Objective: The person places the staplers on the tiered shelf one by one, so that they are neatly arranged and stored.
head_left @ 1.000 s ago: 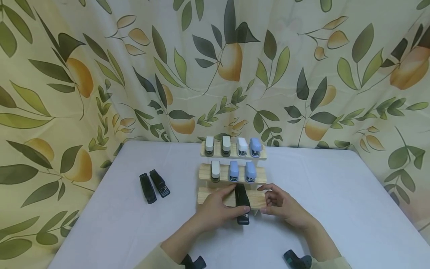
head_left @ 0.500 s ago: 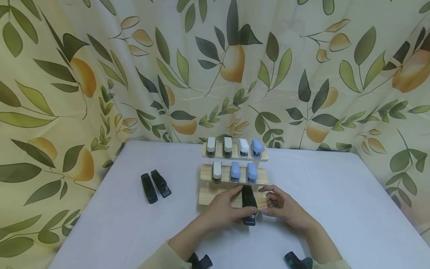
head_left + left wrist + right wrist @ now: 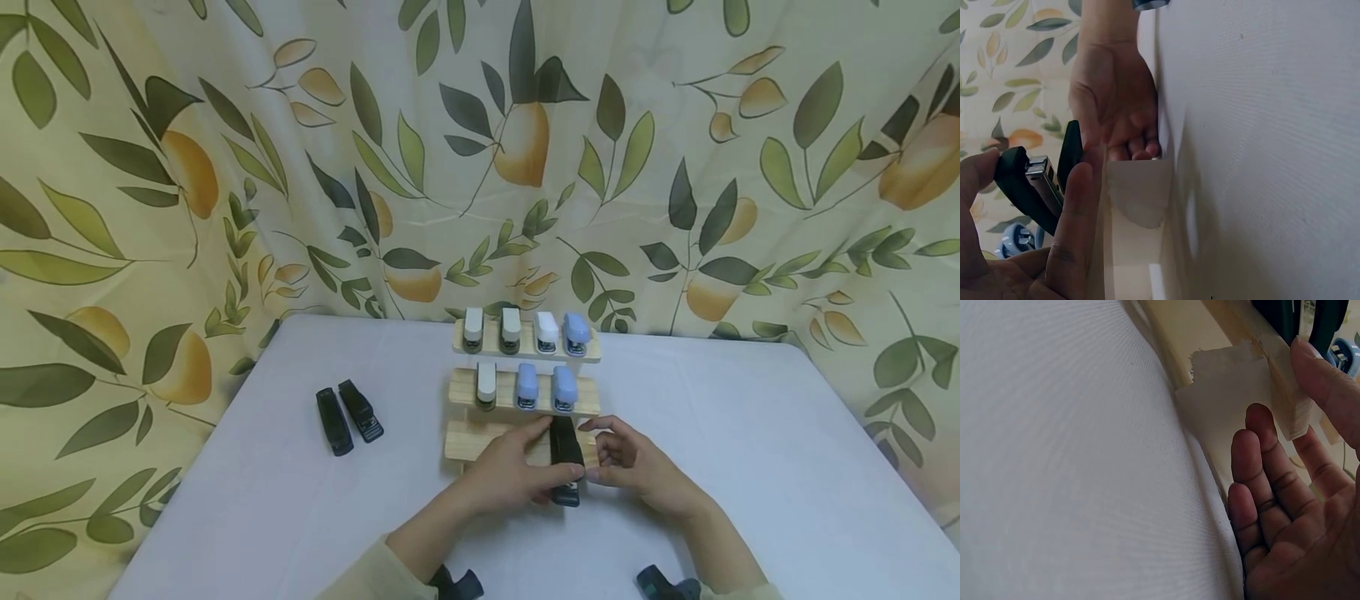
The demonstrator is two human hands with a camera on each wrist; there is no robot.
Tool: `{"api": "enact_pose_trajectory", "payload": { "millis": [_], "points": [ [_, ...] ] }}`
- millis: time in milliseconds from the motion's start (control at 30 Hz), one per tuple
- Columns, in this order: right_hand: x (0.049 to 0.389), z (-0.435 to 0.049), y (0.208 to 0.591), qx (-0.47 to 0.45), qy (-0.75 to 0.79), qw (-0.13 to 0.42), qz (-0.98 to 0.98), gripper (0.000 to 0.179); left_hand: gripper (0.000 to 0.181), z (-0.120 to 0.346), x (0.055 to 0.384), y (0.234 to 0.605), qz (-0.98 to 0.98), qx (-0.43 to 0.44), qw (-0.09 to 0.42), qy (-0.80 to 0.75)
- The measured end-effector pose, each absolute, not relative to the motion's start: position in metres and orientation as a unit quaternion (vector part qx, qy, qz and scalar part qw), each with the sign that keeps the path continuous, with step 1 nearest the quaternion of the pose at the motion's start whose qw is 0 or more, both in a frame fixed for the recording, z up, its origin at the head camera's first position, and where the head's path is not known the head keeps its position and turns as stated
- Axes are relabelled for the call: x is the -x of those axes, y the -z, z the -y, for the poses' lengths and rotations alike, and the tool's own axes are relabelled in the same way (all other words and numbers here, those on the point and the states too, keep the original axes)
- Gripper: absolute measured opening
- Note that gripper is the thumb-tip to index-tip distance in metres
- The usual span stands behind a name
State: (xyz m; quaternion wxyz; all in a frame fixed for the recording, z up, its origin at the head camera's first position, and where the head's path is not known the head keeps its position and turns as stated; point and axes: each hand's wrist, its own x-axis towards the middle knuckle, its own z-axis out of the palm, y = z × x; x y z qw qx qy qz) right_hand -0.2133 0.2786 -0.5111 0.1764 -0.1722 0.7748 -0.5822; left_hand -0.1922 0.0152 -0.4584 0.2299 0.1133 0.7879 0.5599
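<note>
A black stapler (image 3: 566, 443) lies over the right part of the lowest board of a three-tier wooden rack (image 3: 467, 440), its near end jutting past the board's front edge. My left hand (image 3: 504, 473) holds it between thumb and fingers. In the left wrist view, the metal magazine of the stapler (image 3: 1022, 190) shows between its two dark arms. At the right end of that board, my right hand (image 3: 651, 473) grips the wood with thumb in front and forefinger behind. The right wrist view shows the thumb on the board's end (image 3: 1291, 415), other fingers curled below.
On the top board stand grey-white staplers (image 3: 510, 329), a white one (image 3: 545, 332) and a blue one (image 3: 577, 333). The middle board bears a grey-white stapler (image 3: 486, 383) and two blue staplers (image 3: 527, 385). Two black staplers (image 3: 333, 421) lie left on the white-covered table (image 3: 262, 500).
My left hand has slid the black stapler to the right along the lowest board, nearer my right hand. The right hand keeps its place at the board's end.
</note>
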Motion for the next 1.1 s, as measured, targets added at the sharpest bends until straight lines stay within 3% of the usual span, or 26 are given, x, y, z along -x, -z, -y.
{"api": "enact_pose_trajectory", "payload": {
  "millis": [1100],
  "points": [
    [0.211, -0.278, 0.510, 0.172, 0.582, 0.182, -0.773, 0.062, 0.090, -0.016, 0.184, 0.460, -0.762, -0.108, 0.229, -0.596]
  ]
}}
